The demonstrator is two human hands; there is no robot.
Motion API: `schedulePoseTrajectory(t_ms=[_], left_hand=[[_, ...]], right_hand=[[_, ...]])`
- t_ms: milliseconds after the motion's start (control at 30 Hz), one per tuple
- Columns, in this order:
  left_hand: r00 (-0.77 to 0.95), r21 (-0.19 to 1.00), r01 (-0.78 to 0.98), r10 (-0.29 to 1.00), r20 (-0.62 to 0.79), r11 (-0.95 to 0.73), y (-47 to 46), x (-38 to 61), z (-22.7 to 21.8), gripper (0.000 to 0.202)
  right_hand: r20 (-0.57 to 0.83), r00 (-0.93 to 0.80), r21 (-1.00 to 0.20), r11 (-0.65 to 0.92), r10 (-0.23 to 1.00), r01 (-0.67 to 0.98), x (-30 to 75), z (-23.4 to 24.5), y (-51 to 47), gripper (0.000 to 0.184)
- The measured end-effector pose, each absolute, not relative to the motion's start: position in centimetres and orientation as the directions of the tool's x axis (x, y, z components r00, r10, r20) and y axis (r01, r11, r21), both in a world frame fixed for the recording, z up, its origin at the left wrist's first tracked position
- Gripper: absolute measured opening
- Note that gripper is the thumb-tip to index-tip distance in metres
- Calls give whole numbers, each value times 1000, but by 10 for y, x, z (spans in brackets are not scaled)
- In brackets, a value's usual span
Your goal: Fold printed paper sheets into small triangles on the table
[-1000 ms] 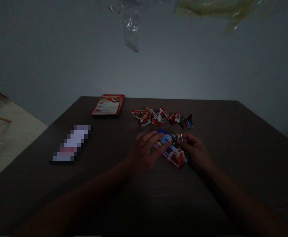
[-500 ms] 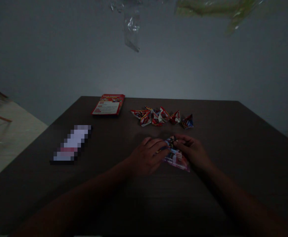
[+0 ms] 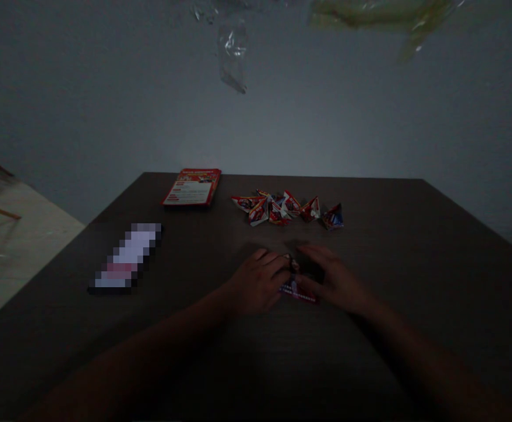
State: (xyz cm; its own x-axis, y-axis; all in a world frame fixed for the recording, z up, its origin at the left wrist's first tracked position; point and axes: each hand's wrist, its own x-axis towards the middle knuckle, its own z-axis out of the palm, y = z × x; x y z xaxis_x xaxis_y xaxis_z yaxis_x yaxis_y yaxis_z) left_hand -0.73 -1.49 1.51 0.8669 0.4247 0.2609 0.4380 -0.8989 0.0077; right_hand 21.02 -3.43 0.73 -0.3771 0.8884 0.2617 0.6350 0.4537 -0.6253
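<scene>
A small sheet of printed paper [image 3: 300,292] with a pink and white lower edge lies on the table between my hands, partly folded and partly covered by them. My left hand [image 3: 260,282] has its bent fingers over the paper's left side, holding it. From the right, my right hand [image 3: 337,281] reaches in with thumb and fingers apart, the thumb near or on the paper; contact is hard to make out in the dim light. Beyond the hands sits a group of folded paper pieces [image 3: 282,208], red, white and blue, with pointed corners.
A stack of red and white printed sheets [image 3: 191,189] lies at the table's far left. Nearer, a phone [image 3: 128,258] with a blurred-out screen rests on the dark table [image 3: 414,246]. A wall [image 3: 348,117] stands behind, with clear plastic [image 3: 233,55] hanging on it.
My right hand has opened from its pinch on the paper's right side. Less of the paper shows now, its right part folded over toward the left. My left hand has barely moved.
</scene>
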Motion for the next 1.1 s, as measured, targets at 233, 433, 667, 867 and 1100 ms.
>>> schedulePoseTrajectory(t_ms=[233,433,667,867,1100], left_hand=[[859,38,472,469,208,-881,-15,-6,14,26],[850,51,491,492,188,-869,-15,-6,13,25],[842,55,511,512,172,-858,-12,-9,11,23],[802,74,568,572,172,-819,-10,-11,9,27],[729,275,621,670,142,-734,-4,-11,5,24]], right_hand=[[193,-571,-420,593,798,686,203,18,-46,53],[147,-629,-318,639,763,700,204,18,-45,17],[131,-613,-275,623,779,732,206,14,-43,18],[128,-578,-296,587,806,753,208,12,-39,19],[128,-513,-315,526,849,790,210,8,-37,21]])
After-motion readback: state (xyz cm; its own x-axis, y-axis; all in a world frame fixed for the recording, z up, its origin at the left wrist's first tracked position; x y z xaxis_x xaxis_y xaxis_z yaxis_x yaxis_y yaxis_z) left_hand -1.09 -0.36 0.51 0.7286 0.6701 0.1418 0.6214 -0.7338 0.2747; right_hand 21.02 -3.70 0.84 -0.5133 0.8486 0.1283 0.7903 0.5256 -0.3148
